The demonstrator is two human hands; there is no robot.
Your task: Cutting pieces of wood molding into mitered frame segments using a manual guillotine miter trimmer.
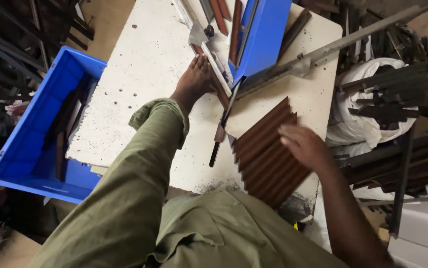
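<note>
Head view: left hand point(194, 79) lies flat, fingers spread, on a strip point(217, 69); right hand point(306, 144) hovers open, blurred, over brown slats point(266, 149), gripping nothing.

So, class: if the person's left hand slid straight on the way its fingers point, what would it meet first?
The left hand points up the white table. Just past its fingertips lie a metal blade and reddish-brown strips, probably met first, though depth is hard to judge.

A single head-worn view is given, aimed steeply down and close over the white worktable point(139, 74); the scene is tilted; no second view is provided.
</note>
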